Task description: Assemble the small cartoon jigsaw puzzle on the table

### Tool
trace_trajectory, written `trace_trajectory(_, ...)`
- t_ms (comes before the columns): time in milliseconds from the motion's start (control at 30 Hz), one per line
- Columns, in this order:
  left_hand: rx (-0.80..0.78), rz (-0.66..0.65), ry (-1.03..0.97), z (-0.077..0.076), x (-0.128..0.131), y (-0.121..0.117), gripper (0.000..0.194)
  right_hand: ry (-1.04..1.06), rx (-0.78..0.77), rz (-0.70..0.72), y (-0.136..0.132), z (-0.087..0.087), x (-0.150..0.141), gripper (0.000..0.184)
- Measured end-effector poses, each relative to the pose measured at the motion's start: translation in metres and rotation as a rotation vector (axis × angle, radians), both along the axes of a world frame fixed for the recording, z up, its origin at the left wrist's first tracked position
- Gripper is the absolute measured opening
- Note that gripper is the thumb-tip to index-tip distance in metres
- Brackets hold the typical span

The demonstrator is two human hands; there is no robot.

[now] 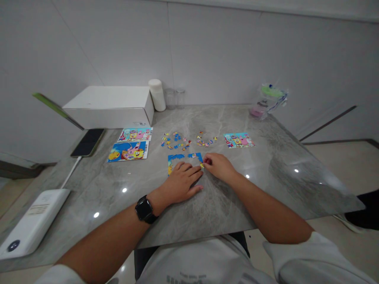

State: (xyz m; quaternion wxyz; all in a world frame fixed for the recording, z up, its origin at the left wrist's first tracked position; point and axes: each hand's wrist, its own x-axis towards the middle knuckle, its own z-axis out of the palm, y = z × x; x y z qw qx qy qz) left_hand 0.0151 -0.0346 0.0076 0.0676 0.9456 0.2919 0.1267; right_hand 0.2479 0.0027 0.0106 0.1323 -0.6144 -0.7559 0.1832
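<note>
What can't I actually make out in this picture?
All in the head view:
- The near part of the puzzle: covered by the left hand.
- Whether the right hand grips a piece: its fingers hide it.
- Pictures on the loose pieces: too small.
- Text on the white device: too blurred.
- The black shape: cut off by the right edge.

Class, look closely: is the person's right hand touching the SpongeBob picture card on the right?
Apart. The head view shows bare grey tabletop between the right hand and the SpongeBob picture card.
</note>
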Motion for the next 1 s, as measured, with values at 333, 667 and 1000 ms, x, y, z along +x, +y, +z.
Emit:
trace_trajectory(333, -0.003, -0.009, -0.032, -0.001, -0.001, 0.002, 0.051, -0.03, 0.045, 0.041, -0.002, 0.002, -0.002, 0.008)
trace_trajectory(667, 0.066, 0.083, -0.095, 0.021, -0.019, 0.009, 0.039, 0.08, 0.204, -0.041, 0.02, 0.017, 0.026, 0.009)
trace_trajectory(1000, 0.2, 0.245, -0.273, 0.075, -0.044, 0.072, 0.031, -0.217, 0.116, 0.002, 0.103, 0.027, 0.036, 0.02)
